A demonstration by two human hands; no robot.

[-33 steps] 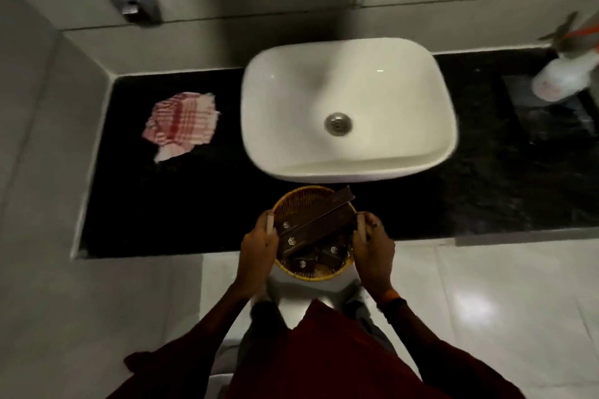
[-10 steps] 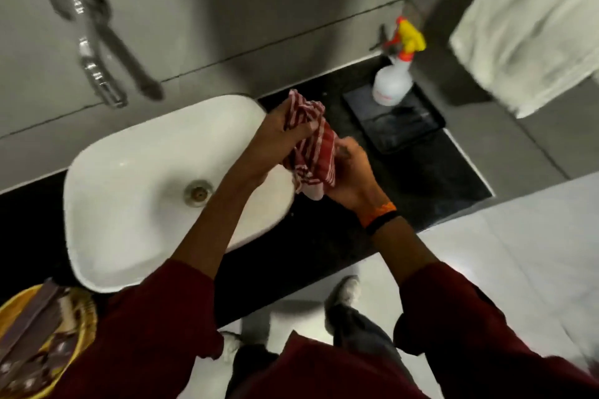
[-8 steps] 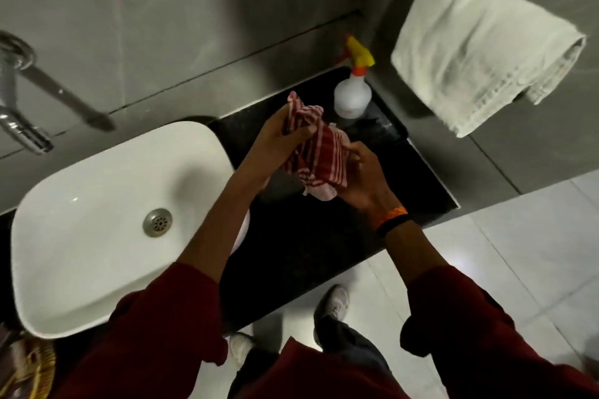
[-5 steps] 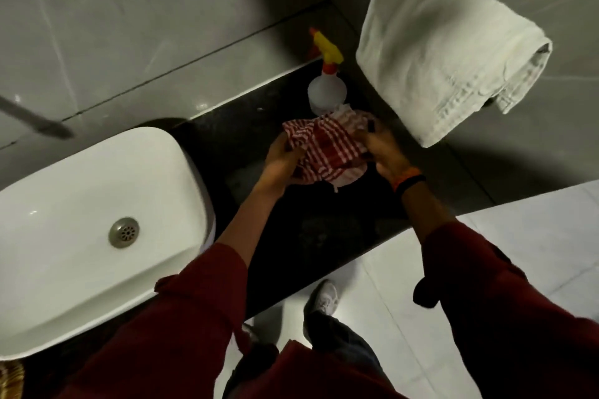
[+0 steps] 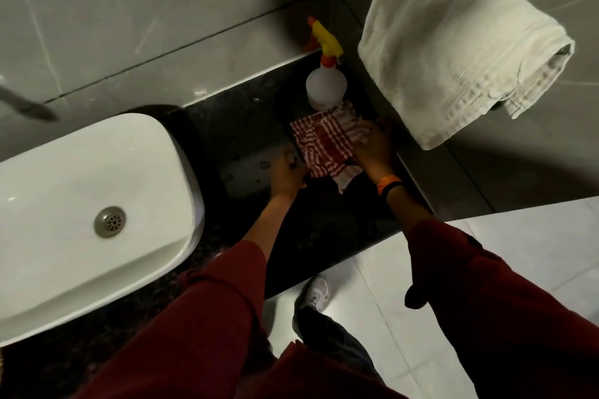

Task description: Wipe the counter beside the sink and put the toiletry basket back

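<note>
A red-and-white checked cloth lies spread on the black counter to the right of the white sink. My left hand holds the cloth's left edge. My right hand presses on its right side, an orange and black band on that wrist. Both hands rest low on the counter. The toiletry basket is out of view.
A white spray bottle with a yellow trigger stands just behind the cloth in the counter's back corner. A white towel hangs from the right wall above the counter. The counter's front edge meets a pale tiled floor.
The hands carried the cloth from above the sink's right side over to the right counter and lowered it flat. The view swung right, and the basket left the frame.
</note>
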